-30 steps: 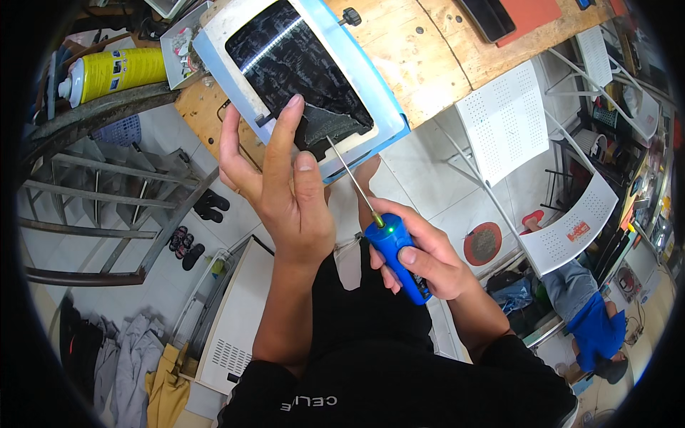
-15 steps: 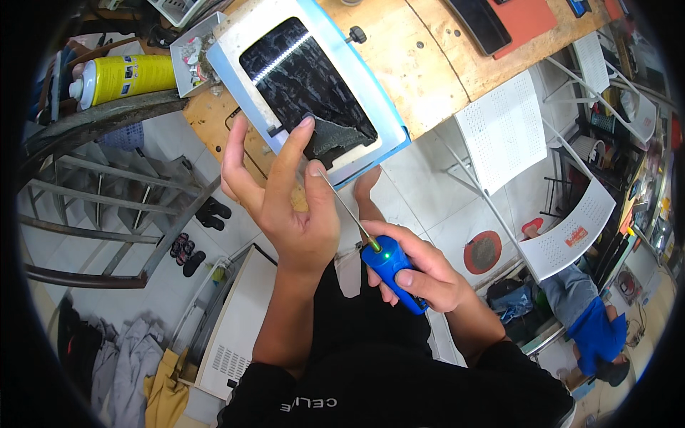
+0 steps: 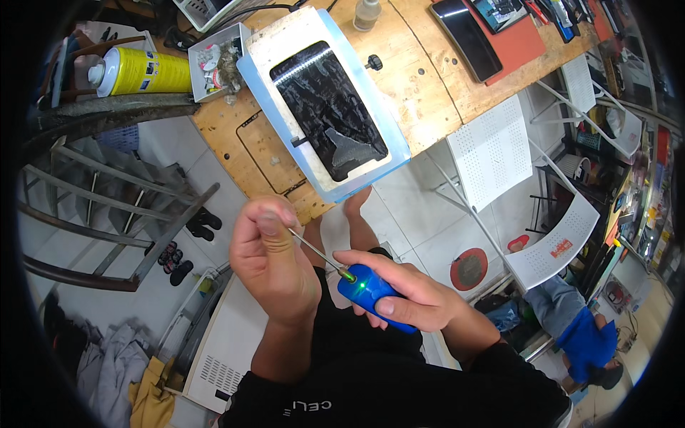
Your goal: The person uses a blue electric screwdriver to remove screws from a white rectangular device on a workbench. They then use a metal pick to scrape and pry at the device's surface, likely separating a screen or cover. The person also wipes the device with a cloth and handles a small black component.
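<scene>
In my right hand (image 3: 410,296) is a blue handheld power tool (image 3: 367,292) with a lit green light and a long thin metal rod (image 3: 317,250). My fingers wrap round its body. My left hand (image 3: 275,260) is closed in a pinch at the rod's far end, which the fingertips partly hide. Beyond my hands, a dark tablet-sized panel (image 3: 325,100), streaked with residue, lies on a white-topped, blue-sided platform (image 3: 360,182). A dull grey patch (image 3: 353,150) shows at the panel's near end. Neither hand touches the panel.
The platform stands on a wooden workbench (image 3: 421,93). Beside it are a white scrap box (image 3: 207,89), a yellow spray can (image 3: 146,71) and a clear bottle (image 3: 367,16). Another dark device (image 3: 467,43) lies on a red mat. White chairs (image 3: 492,153) stand right; a person in blue (image 3: 585,332) is farther off.
My left hand has drawn back from the panel's near edge, its spread fingers now curled into a pinch at the rod's end. The tool has shifted slightly left and down.
</scene>
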The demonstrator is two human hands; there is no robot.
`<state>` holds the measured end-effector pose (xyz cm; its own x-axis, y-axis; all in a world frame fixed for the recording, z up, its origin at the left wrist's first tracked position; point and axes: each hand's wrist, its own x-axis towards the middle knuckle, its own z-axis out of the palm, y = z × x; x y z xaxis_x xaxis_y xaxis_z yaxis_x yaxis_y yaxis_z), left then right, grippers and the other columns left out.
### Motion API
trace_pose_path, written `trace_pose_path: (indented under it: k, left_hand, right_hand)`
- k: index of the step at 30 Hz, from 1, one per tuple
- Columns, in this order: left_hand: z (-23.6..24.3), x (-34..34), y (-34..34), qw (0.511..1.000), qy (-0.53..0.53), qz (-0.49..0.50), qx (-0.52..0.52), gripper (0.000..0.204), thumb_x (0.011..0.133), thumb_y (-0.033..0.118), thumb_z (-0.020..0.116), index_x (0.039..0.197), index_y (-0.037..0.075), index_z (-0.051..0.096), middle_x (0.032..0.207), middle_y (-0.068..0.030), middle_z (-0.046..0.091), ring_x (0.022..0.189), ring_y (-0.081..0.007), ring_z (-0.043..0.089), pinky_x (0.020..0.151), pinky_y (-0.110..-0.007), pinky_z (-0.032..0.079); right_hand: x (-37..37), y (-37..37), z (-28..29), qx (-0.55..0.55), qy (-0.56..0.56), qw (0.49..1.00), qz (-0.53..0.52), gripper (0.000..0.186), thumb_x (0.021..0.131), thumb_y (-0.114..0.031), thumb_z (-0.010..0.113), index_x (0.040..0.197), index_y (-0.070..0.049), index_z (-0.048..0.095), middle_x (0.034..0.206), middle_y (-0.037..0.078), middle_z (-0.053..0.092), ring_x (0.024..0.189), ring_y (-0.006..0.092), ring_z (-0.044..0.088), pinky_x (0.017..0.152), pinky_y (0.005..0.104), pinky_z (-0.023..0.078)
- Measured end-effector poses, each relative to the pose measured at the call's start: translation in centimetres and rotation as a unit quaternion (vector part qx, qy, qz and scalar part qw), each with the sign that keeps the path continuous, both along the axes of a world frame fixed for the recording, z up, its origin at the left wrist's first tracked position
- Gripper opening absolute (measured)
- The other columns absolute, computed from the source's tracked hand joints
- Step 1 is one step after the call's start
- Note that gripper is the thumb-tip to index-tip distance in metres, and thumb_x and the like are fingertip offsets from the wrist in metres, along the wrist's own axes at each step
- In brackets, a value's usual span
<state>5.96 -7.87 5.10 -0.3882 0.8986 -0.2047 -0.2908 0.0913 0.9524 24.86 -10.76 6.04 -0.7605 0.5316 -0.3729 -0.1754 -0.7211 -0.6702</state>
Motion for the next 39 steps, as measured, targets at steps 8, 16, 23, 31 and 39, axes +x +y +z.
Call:
trace_pose_path:
  k: [8,16,23,31,39]
  left_hand:
    - [-1.9,-0.6,3.0,0.972,0.234,0.006,-0.003,0.009,0.101,0.012,0.066,0.101,0.003,0.067,0.100,-0.0046,0.053,0.098,-0.0167,0.052,0.089,-0.030,0.042]
    - [-4.2,1.1,2.5,0.855,0.514,-0.066,0.003,0.009,0.093,0.011,0.073,0.102,0.011,0.075,0.132,-0.0111,0.053,0.126,-0.0283,0.046,0.106,-0.041,0.034]
    - [-4.2,1.4,2.7,0.868,0.495,-0.046,0.003,0.014,0.087,0.007,0.076,0.100,0.012,0.075,0.133,-0.0148,0.054,0.125,-0.0324,0.045,0.107,-0.045,0.031]
    - [-4.0,1.2,2.6,0.855,0.517,-0.051,0.000,0.015,0.086,0.006,0.076,0.100,0.012,0.075,0.134,-0.0158,0.054,0.125,-0.0332,0.046,0.107,-0.046,0.033]
    - [-3.4,1.3,2.7,0.842,0.536,-0.065,-0.012,0.013,0.086,0.007,0.077,0.098,0.011,0.075,0.131,-0.0141,0.055,0.121,-0.0325,0.046,0.103,-0.045,0.035]
  right_hand:
    - [2.4,0.6,-0.4,-0.013,-0.094,0.995,-0.029,0.062,0.107,-0.028,0.048,0.162,-0.008,0.026,0.105,0.010,0.060,0.075,0.0130,0.062,0.068,0.0270,0.053]
    - [2.4,0.5,-2.4,-0.064,-0.098,0.992,-0.051,0.066,0.108,-0.034,0.051,0.162,-0.008,0.025,0.106,0.009,0.058,0.077,0.0120,0.062,0.067,0.0256,0.053]
    - [2.4,0.4,-2.5,-0.087,-0.061,0.991,-0.078,0.067,0.108,-0.035,0.051,0.163,-0.008,0.024,0.106,0.010,0.059,0.077,0.0122,0.062,0.067,0.0250,0.054]
    - [2.9,0.0,-2.7,-0.090,-0.049,0.989,-0.104,0.065,0.108,-0.034,0.050,0.162,-0.008,0.025,0.106,0.011,0.060,0.076,0.0128,0.063,0.066,0.0253,0.054]
    - [3.0,-0.4,-2.3,-0.111,-0.045,0.987,-0.110,0.065,0.108,-0.033,0.049,0.163,-0.009,0.024,0.105,0.011,0.059,0.076,0.0130,0.063,0.066,0.0254,0.054]
